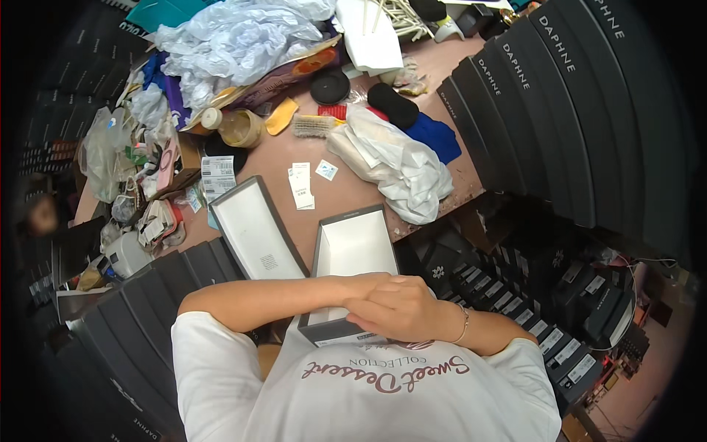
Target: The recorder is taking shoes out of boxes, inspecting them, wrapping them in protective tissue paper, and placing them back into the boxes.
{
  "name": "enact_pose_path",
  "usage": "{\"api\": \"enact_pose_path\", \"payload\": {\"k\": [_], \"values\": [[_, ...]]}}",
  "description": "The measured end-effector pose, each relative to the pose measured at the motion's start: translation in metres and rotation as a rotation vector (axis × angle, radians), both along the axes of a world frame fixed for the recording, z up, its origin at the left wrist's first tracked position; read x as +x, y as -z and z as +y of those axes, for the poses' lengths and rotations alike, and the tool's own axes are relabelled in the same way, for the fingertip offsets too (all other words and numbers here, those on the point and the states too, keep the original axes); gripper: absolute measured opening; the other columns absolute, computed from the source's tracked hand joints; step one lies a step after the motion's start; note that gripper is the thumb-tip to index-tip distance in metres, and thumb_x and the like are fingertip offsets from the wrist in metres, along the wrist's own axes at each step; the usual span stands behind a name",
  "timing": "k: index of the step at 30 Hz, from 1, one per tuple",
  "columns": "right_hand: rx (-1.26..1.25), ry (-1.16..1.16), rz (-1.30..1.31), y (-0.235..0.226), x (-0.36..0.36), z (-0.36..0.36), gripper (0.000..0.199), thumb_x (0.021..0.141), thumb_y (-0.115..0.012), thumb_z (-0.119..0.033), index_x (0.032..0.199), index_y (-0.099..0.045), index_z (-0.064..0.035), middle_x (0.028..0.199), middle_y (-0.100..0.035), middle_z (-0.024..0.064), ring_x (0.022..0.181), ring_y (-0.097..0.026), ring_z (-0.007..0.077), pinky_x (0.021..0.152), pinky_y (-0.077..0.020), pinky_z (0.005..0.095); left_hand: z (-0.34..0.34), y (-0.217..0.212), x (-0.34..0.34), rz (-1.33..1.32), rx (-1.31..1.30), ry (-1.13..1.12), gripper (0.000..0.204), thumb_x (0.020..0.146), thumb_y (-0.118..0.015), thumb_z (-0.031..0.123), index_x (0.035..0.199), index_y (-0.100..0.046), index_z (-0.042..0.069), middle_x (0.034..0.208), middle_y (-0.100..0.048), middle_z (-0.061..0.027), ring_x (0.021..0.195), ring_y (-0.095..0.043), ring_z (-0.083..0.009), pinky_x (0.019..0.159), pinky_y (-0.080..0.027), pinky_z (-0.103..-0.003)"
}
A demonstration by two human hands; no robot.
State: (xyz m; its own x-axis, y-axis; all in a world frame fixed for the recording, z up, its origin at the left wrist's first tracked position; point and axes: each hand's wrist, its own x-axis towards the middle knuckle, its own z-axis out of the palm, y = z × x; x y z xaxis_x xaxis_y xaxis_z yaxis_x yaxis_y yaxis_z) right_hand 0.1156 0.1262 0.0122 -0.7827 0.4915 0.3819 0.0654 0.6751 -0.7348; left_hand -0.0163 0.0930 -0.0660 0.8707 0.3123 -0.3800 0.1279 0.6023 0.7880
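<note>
Head view: open box (353,243) in front of person, nr end by shirt (309,416); can't tell what's under it. R hand (398,306) lies over L hand (370,283) above box's nr end, R fingers pressed tog.; L fingers mostly hidden, can't tell state. Lid (250,225) just L of box; cards (300,190) on desk (272,158) beyond box, to L. Risk: weight on box's nr end cd tip it; L forearm (272,300) swinging cd shove lid.

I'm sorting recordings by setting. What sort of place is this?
Probably a stockroom or packing workspace: rows of dark boxes flank a cluttered pinkish table, and an open, white-lined box sits in front.
</note>
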Motion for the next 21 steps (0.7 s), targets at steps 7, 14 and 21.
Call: {"api": "enact_pose_path", "payload": {"k": [7, 14, 21], "values": [[-0.105, -0.126, 0.055, 0.001, -0.001, 0.007, 0.017, 0.072, -0.070, -0.017, 0.080, -0.060, -0.0058, 0.055, -0.047, 0.0013, 0.052, -0.055, 0.0141, 0.043, -0.0412, 0.0269, -0.004, 0.012, 0.005, 0.024, -0.047, -0.020, 0.051, 0.091, -0.047, 0.031, 0.131, -0.044, 0.000, 0.129, -0.051, -0.0142, 0.118, -0.049, -0.0255, 0.099, -0.038, -0.031], [-0.234, -0.166, 0.144, 0.013, -0.013, 0.022, 0.018, 0.076, -0.068, -0.016, 0.071, -0.054, -0.0063, 0.058, -0.056, 0.0078, 0.050, -0.057, 0.0229, 0.041, -0.0453, 0.0327, 0.007, 0.012, -0.005, 0.095, -0.086, -0.047, 0.052, 0.090, -0.047, 0.033, 0.130, -0.045, 0.000, 0.127, -0.052, -0.0142, 0.115, -0.051, -0.0248, 0.097, -0.039, -0.031], [-0.122, -0.187, 0.141, 0.017, -0.007, 0.022, 0.011, 0.074, -0.064, -0.011, 0.072, -0.053, -0.0072, 0.059, -0.055, 0.0033, 0.053, -0.058, 0.0174, 0.040, -0.0442, 0.0290, 0.014, 0.019, -0.021, 0.196, -0.191, -0.153, 0.054, 0.090, -0.047, 0.035, 0.129, -0.046, -0.001, 0.125, -0.053, -0.0141, 0.113, -0.052, -0.0241, 0.096, -0.040, -0.031]]}}
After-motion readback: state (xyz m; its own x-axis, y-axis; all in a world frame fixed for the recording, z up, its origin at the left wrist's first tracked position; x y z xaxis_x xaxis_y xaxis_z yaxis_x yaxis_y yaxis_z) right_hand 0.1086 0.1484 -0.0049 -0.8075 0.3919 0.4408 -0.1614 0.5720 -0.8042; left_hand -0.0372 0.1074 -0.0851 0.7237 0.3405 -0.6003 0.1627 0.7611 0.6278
